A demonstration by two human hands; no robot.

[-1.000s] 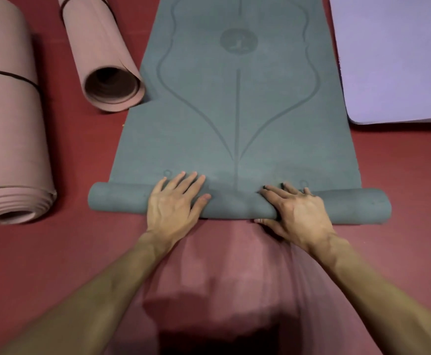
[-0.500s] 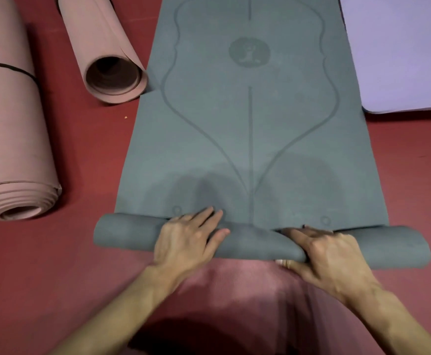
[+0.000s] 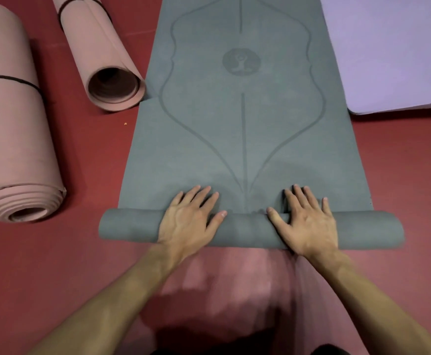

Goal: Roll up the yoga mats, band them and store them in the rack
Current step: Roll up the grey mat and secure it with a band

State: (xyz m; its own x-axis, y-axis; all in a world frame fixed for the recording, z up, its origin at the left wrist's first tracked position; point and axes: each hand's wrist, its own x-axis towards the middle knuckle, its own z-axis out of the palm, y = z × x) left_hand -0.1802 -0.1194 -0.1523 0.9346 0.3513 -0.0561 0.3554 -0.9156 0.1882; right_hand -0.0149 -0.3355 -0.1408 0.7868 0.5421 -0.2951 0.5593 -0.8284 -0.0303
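Left grip [image 3: 189,219], right grip [image 3: 308,222] flat atop grey mat [image 3: 245,139]

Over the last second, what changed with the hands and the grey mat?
The right hand released its curled grip and now lies flat on the grey roll, as the left hand does. The roll has advanced up the mat. The large pink roll, small pink roll and lilac mat lie unchanged.

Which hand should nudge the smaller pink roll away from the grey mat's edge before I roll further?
Left, probably: the left hand rests flat on the grey roll, on the same side as the smaller pink roll; the right hand must cross over.
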